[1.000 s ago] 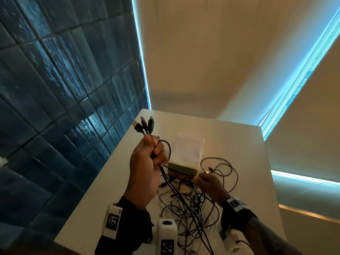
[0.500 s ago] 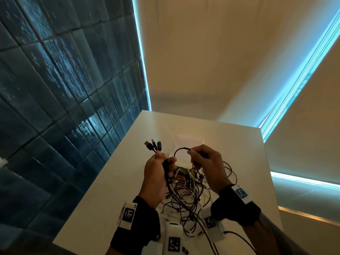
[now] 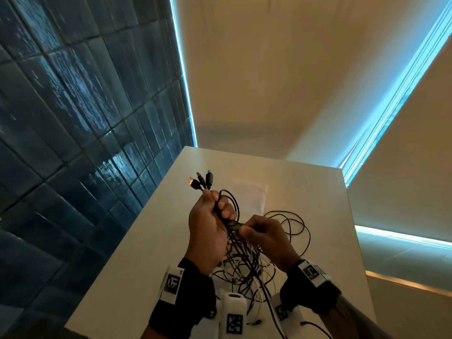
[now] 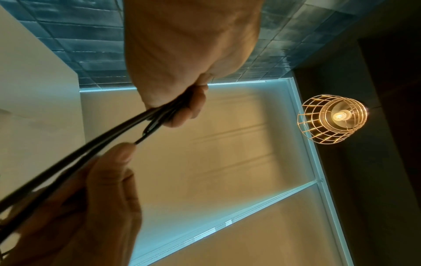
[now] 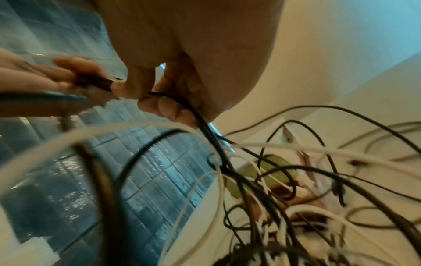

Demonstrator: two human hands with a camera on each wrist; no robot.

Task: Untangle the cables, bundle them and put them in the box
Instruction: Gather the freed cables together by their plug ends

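Observation:
My left hand [image 3: 210,223] is raised over the white table [image 3: 137,260] and grips a bunch of black cables [image 3: 230,209]; three connector plugs [image 3: 201,181] stick up out of the fist. Right beside it my right hand [image 3: 264,237] pinches one black cable [image 5: 182,104] between thumb and fingers, just below the left fist. A tangle of black and white cables [image 3: 247,270] hangs from both hands down to the table. In the right wrist view a box [image 5: 275,169] with a green edge lies under the tangle. The left wrist view shows the cables [image 4: 91,149] running taut from the left fist past the right fingers [image 4: 118,156].
A clear plastic bag [image 3: 249,194] lies on the table beyond the hands. A dark blue tiled wall [image 3: 73,143] runs along the table's left side. The table's far edge and right edge are near. A caged lamp [image 4: 332,118] hangs overhead.
My right hand has dropped from the loop it held high and now pinches a cable just below the left fist. The left hand has lifted the plugs slightly.

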